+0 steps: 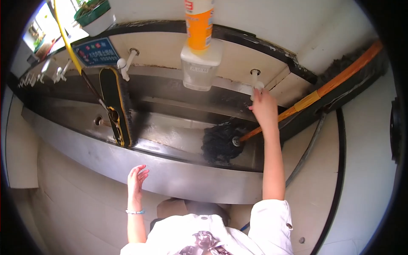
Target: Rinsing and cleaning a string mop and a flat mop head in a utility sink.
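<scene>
My right hand (265,106) reaches over the right end of a long stainless steel trough sink (191,178), its fingers on the white plastic tap (258,85) on the back wall. Below that hand, a dark wet mop head (221,143) lies in the trough, its orange wooden handle (344,73) slanting up to the right. My left hand (137,180) hangs in front of the trough's front wall, fingers apart and slightly curled, holding nothing. Farther left, a black and yellow floor brush (113,102) leans in the trough on a pole with a yellow upper part (68,47).
A bottle with an orange label (200,28) stands on a white wall-mounted box (200,71) above the trough. More white taps (127,63) line the wall to the left. A potted plant (92,16) sits at upper left. A grey hose (307,149) runs down at right.
</scene>
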`<state>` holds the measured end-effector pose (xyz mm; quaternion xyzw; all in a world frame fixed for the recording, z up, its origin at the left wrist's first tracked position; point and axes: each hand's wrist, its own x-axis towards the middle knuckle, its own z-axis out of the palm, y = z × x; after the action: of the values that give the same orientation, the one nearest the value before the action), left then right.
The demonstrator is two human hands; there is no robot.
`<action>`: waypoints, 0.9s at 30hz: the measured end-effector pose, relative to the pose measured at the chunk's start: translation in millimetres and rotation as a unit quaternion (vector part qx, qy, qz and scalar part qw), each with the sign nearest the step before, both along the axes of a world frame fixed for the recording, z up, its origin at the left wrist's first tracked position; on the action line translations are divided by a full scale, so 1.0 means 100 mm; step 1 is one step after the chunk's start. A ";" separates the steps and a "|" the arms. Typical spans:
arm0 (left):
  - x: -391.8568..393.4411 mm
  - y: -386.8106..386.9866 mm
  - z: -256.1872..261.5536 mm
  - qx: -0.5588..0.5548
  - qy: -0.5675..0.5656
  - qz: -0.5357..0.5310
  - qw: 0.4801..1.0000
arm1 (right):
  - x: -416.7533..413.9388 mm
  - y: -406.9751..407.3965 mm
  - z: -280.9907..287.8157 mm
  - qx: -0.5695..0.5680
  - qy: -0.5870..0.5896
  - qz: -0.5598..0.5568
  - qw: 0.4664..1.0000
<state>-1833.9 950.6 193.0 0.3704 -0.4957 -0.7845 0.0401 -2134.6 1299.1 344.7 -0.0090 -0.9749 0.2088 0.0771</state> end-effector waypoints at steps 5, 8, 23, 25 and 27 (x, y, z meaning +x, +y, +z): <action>0.23 -0.01 0.04 -0.008 -0.012 -0.001 1.000 | 0.05 1.26 -0.25 -0.100 0.394 -0.090 0.909; 0.29 0.05 0.05 -0.003 -0.026 0.010 1.000 | -0.07 1.71 -0.03 -0.074 0.379 -0.166 0.907; 0.42 0.10 0.17 -0.055 -0.008 -0.015 0.998 | 0.60 1.12 0.19 -0.444 0.142 0.203 0.861; 0.37 0.11 0.19 -0.047 -0.020 -0.023 0.998 | 0.77 0.98 0.52 -0.471 0.051 0.277 0.836; 0.26 0.17 0.33 -0.036 -0.001 -0.041 0.998 | 0.76 0.84 0.99 -0.406 0.231 0.246 0.849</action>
<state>-1807.9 967.8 226.1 0.3488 -0.5387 -0.7666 0.0205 -2058.2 1383.2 444.0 0.2495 -0.7277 0.5937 0.2358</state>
